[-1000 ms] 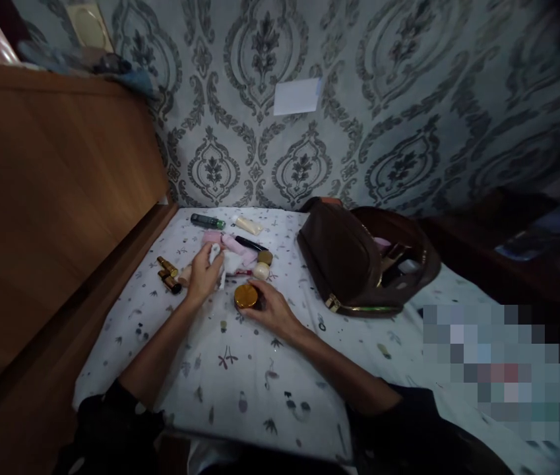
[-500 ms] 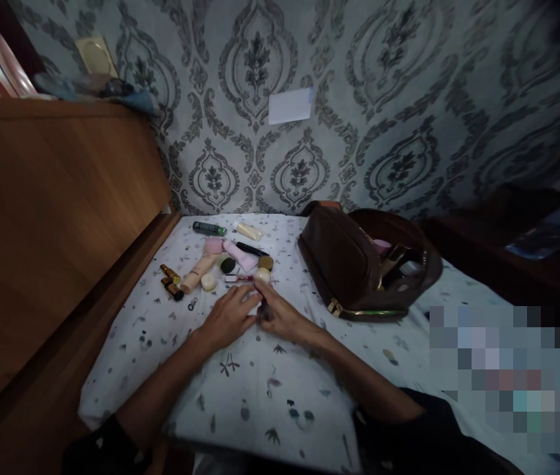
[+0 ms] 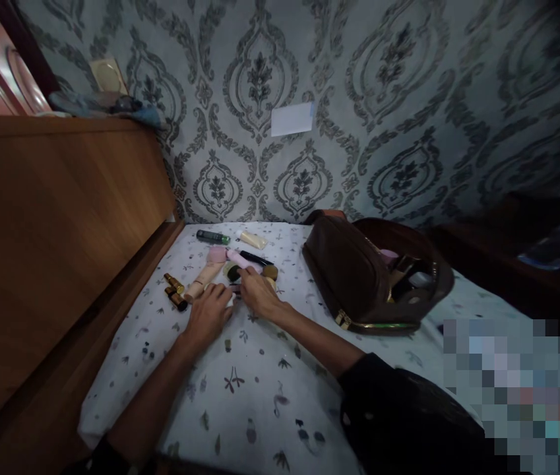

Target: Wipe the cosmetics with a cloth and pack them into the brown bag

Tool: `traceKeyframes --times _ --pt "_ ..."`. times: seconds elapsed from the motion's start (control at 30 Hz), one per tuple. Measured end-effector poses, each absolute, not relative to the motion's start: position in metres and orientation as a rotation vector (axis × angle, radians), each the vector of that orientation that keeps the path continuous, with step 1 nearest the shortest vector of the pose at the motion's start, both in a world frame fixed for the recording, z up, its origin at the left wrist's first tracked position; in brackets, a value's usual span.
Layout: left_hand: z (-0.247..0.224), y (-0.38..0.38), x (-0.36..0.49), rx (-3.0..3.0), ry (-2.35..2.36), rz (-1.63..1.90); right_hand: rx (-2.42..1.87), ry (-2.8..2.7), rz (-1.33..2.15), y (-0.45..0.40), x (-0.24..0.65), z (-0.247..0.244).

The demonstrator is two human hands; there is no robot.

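My left hand [image 3: 209, 310] rests low over the cosmetics with its fingers curled downward. A bit of white shows beside its fingertips; what it covers is hidden. My right hand [image 3: 258, 295] reaches forward with bent fingers close together beside a jar with a dark green lid [image 3: 233, 272]. A slim lip gloss tube [image 3: 235, 288] lies partly under the right fingers, and I cannot make out what they grip. Around the hands lie a beige tube [image 3: 204, 280], a pink tube [image 3: 244, 261], a black tube [image 3: 256, 258] and a jar with a gold-brown lid [image 3: 270, 272].
A brown leather bag [image 3: 346, 270] stands unzipped at right, with cosmetics inside. Small gold-and-dark bottles [image 3: 175, 298] lie at left. A dark green bottle [image 3: 212, 237] and a cream tube [image 3: 252, 239] lie near the wall. A wooden cabinet [image 3: 62, 224] borders the left side.
My hands, together before, have moved apart. The left went left over the spot of the small cream jar; the right moved forward and slightly left toward the dark-lidded jar. The view tilted slightly.
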State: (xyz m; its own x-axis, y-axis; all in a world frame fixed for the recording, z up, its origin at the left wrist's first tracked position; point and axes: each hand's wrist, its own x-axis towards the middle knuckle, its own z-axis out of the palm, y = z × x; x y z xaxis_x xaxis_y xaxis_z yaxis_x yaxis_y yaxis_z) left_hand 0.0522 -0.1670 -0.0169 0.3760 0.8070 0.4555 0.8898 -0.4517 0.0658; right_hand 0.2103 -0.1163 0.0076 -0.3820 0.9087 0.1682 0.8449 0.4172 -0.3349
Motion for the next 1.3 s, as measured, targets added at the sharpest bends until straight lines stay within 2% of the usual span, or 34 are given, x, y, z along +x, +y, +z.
traceKeyframes --times 0.3,0.67,1.03,1.1,1.23,1.3 --pt "-0.022 -0.162 0.046 -2.347 -1.578 -0.894 -1.602 -2.414 0.133 -0.072 0.176 0.011" --pt "-0.007 -0.162 0.036 -2.244 -1.63 -1.247 -1.325 -2.712 0.186 -0.06 0.184 0.027" --pt "0.008 -0.17 0.036 -2.202 -1.692 -1.586 -1.482 -2.677 0.161 -0.123 0.217 0.012" --pt "0.006 -0.172 0.038 -2.28 -1.632 -1.471 -1.51 -2.657 0.188 -0.128 0.218 0.008" --pt "-0.004 -0.173 0.045 -2.494 -1.474 -0.794 -1.561 -2.542 0.314 -0.129 0.218 0.005" --pt "-0.008 -0.172 0.046 -2.526 -1.461 -0.596 -1.564 -2.455 0.411 -0.131 0.221 0.005"
